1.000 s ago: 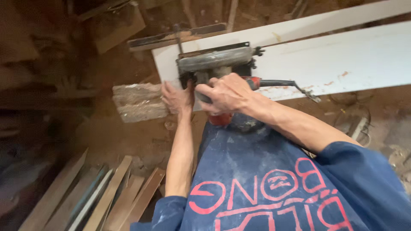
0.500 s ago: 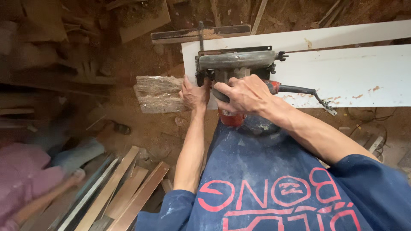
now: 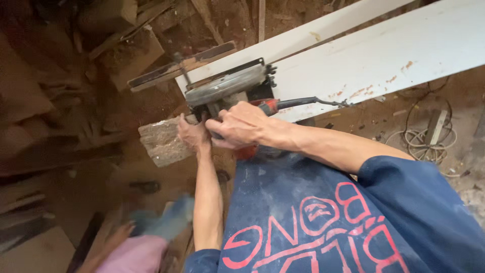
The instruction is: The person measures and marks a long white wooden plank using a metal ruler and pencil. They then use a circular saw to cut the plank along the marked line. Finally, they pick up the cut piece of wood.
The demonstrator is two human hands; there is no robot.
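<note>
My one view comes from the head camera, looking steeply down and forward past my chest, close over my forearms; the white board (image 3: 384, 55) runs across the upper right, dirt floor (image 3: 101, 187) at left.

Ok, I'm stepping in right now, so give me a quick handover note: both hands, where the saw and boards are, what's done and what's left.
Right hand: wrapped over the circular saw handle, gripping it.
Left hand: beside the saw's base, against the rough wood block.
The saw sits at the near end of the white board; its cord trails right. A second white board lies behind.
Done: saw placed at the board end.
Left: no finished cut is visible.
</note>
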